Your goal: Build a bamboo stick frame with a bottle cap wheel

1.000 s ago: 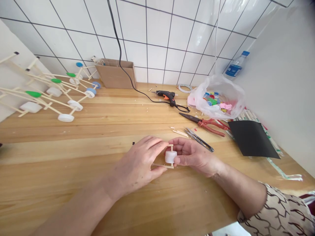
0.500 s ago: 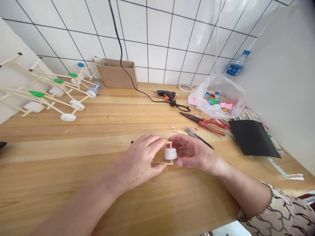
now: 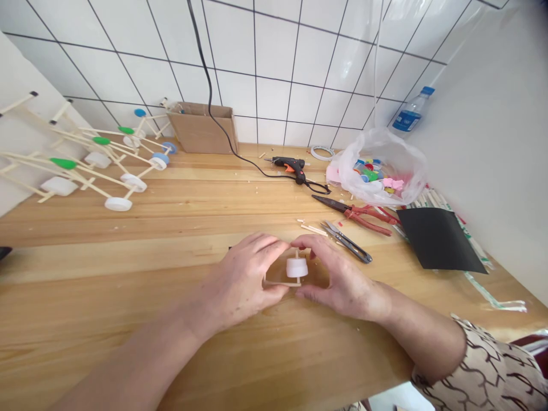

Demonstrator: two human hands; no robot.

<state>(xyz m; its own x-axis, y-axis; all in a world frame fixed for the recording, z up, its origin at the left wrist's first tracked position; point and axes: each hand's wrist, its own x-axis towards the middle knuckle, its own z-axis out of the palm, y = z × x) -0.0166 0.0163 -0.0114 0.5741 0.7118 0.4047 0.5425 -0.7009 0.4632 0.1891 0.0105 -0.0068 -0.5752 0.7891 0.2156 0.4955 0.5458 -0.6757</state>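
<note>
stick frame point(image 3: 287, 283) sits between both hands point(image 3: 246, 279) point(image 3: 353, 285), each curved inward around it.

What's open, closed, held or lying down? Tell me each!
Stick frame: held in left hand
White cap: mounted between the frame's ends
Right hand: curled around the frame's end
Thread snips: lying, blades apart
Long-nose pliers: lying
Hot-glue gun: on its side
Cardboard box: open
Plastic bag: open
Bottle: capped
Black sheet: lying
Wheeled models: standing
</note>
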